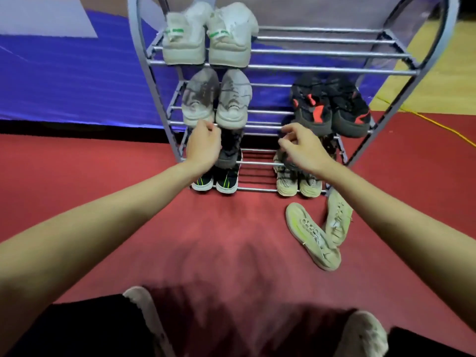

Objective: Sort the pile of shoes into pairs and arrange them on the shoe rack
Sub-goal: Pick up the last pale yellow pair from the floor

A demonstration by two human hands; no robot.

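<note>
The grey metal shoe rack (pixel 322 68) carries white sneakers with green tabs (pixel 208 39) on top. One tier down stand grey-white sneakers (pixel 219 101) at left and black-and-red sneakers (pixel 332 106) at right. My left hand (pixel 203 148) is curled at the third tier, right beside a dark grey shoe (pixel 229 153); what it grips is hidden. My right hand (pixel 301 148) hovers with loosely bent, spread fingers over a dark shoe (pixel 283 161) on the same tier. Black shoes with green stripes (pixel 216 181) and beige shoes (pixel 298 185) fill the bottom tier.
Two pale shoes with yellow-green trim (pixel 316 235) lie crossed on the red floor (pixel 180 240) to the right, in front of the rack. A yellow cable (pixel 443 124) runs along the floor at far right. A blue banner (pixel 77 81) stands behind the rack.
</note>
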